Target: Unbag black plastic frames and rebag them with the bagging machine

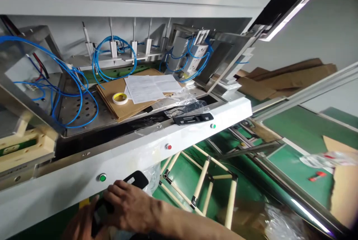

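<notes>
My right hand (130,202) is closed over a black plastic panel (138,180); its rounded end, with a small white patch, sticks out past my knuckles. My left hand (79,221), dark and smeared at the lower edge, has its fingers around a black portion beside my right hand. Whether that portion belongs to the same panel I cannot tell. A crumpled clear plastic bag (153,178) touches the panel's far end. Above the hands, a similar black panel (192,119) with slots rests on the machine's front ledge, partly beside clear film (186,107).
The machine's white front rail (134,158) carries green and red buttons. Inside lie cardboard sheets (112,102), printed papers (145,87), a tape roll (120,98) and looped blue hoses (81,94). A pipe frame (201,180) stands at right, near a green-topped bench (296,124).
</notes>
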